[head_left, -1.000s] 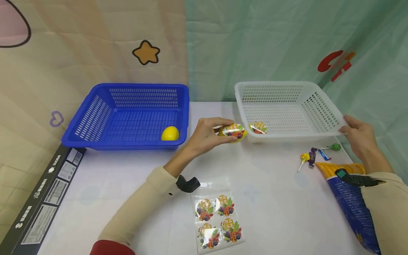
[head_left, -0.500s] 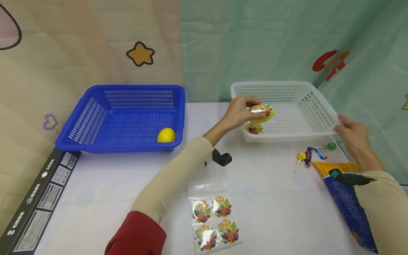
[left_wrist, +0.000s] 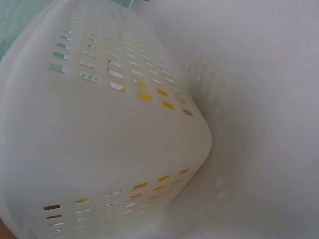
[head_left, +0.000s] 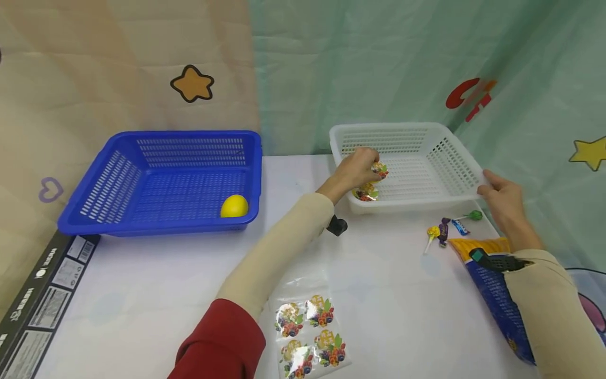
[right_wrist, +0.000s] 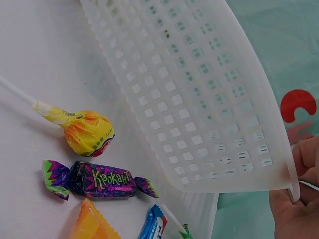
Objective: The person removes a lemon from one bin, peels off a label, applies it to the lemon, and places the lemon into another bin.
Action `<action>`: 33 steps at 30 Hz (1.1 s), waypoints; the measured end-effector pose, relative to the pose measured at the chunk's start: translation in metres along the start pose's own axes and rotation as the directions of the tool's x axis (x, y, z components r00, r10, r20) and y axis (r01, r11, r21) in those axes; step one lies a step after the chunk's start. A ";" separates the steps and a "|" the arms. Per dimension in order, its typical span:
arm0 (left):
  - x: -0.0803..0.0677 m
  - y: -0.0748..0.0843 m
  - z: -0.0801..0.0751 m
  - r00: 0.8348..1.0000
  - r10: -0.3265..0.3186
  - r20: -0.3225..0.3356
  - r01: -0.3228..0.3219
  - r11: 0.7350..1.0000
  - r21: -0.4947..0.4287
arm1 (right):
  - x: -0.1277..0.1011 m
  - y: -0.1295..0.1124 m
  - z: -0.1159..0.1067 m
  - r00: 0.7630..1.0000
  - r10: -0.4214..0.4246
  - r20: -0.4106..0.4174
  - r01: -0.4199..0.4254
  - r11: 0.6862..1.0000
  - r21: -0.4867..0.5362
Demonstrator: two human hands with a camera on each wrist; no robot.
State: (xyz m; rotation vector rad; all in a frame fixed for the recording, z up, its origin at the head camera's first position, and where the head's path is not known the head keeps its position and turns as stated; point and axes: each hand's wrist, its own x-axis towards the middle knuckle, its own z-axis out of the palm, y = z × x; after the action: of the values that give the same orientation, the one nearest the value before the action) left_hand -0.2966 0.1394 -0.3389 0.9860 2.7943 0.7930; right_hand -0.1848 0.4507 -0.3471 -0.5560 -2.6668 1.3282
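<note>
The left hand (head_left: 356, 167) was inside the white basket (head_left: 440, 187), over its near-left corner, its fingers curled around a yellow jelly cup (head_left: 379, 171) with a fruit-print foil lid. The cup was held low over the basket floor, just above a second jelly cup (head_left: 365, 193) that lay in the same corner. Whether the held cup touched the lower one could not be determined.

The right hand (head_left: 503, 201) gripped the near-right corner of the basket rim, thumb on top, as the right wrist view confirmed at the rim edge (right_wrist: 291, 186).

Outside the basket, near the right hand, lay a yellow lollipop (right_wrist: 87, 132), a purple wrapped candy (right_wrist: 97, 179), a blue wrapped candy (head_left: 460, 227), a green lollipop (head_left: 473, 215) and a blue-and-orange snack bag (head_left: 494, 287). A clear pack of four jelly cups (head_left: 310, 331) lay at the near table edge. A blue basket (head_left: 165, 181) at left held a yellow lemon (head_left: 234, 206).

Risk assessment: released onto the lower cup, the held cup would probably roll or tip onto its side. A pull or lift by the right hand during release could shift the basket and spill both cups towards the low wall. The right forearm was close to the loose sweets and could sweep them along the table.
</note>
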 end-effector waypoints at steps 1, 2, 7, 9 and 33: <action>0.001 0.000 0.000 1.000 -0.018 0.009 0.018 0.999 0.036 | 0.000 0.000 0.001 1.000 -0.003 0.002 0.003 1.000 -0.003; 0.001 0.000 0.001 0.999 -0.034 0.015 0.032 0.997 0.072 | 0.000 0.000 0.002 1.000 -0.006 0.004 0.006 1.000 -0.007; 0.004 -0.001 0.004 0.996 -0.089 0.019 0.083 0.974 0.209 | 0.001 -0.001 0.005 1.000 -0.007 0.016 0.007 1.000 -0.010; 0.005 -0.002 0.005 0.995 -0.096 0.022 0.087 0.965 0.247 | 0.001 -0.001 0.005 1.000 -0.006 0.017 0.006 1.000 -0.006; 0.009 0.002 0.004 0.987 -0.127 0.097 0.087 0.936 0.341 | 0.006 0.009 0.000 1.000 -0.025 -0.009 0.024 1.000 -0.012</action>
State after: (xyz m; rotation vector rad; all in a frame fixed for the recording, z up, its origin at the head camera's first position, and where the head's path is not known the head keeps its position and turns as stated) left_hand -0.3015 0.1478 -0.3400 0.8760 2.9047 0.2364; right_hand -0.1878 0.4579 -0.3545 -0.5279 -2.6669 1.3010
